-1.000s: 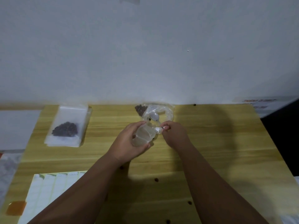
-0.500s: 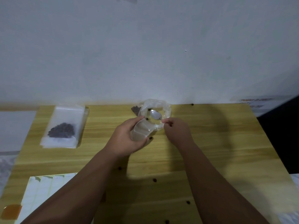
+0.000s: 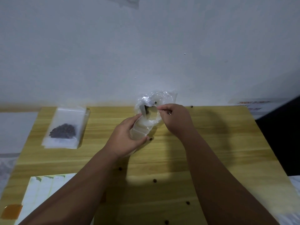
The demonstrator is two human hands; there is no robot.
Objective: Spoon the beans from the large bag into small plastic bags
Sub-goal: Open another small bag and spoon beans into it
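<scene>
Clear plastic, large bag (image 3: pixel 156 101): now lifted above the counter (image 3: pixel 211 143) edge toward the wall; a second ago it lay lower, its bean heap showing. Spoon (image 3: pixel 143 110): now tipped steeply into the bag mouth, so a scoop looks underway. Your right hand (image 3: pixel 174 119): grip pinched on the spoon handle. Your left hand (image 3: pixel 128 138): grip wrapped round the small bag (image 3: pixel 141 129), just below the large bag. Filled bag (image 3: pixel 65 129): well left of the large bag. Stray beans (image 3: pixel 155 180): scattered nearer you, nothing blocking.
</scene>
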